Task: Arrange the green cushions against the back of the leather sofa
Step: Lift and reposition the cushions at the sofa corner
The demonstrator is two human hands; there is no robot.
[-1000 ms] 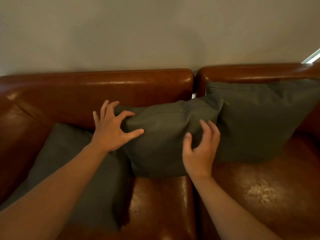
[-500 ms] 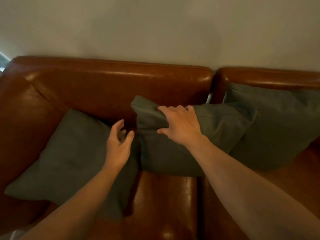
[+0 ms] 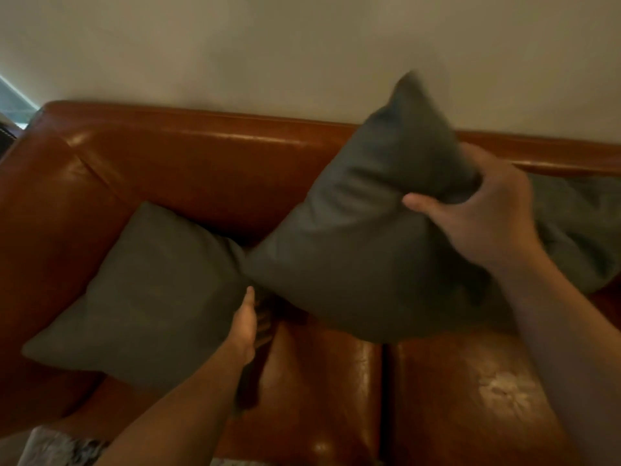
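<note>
Since half a second earlier, the middle cushion (image 3: 353, 247) had come up off the seat (image 3: 453, 398). It had been slumped low against the sofa back (image 3: 201, 156); now it hung clear in front of the sofa back, tipped on a diagonal. One blurred corner stood above the top of the sofa back and the opposite corner hung low over the seat.

The right hand (image 3: 480, 216) gripped the cushion's upper right edge, fingers curled behind the fabric and thumb across the front. Most of the cushion hung to the left of that hand and below it, its diagonal running from high at the sofa back to low and forward. The left hand (image 3: 247, 324) sat lower and further out from the sofa back, thumb up in the gap beside the cushion's left corner. Its fingers lay in shadow, so I could not tell whether they held anything.

Only the right hand plainly carried the cushion, so squaring it and setting it back against the sofa back probably fell to that hand.

The left cushion (image 3: 144, 297) leaned askew, low against the sofa back's left end. The right cushion (image 3: 578, 230), partly hidden by the right hand, rested against its right end.
</note>
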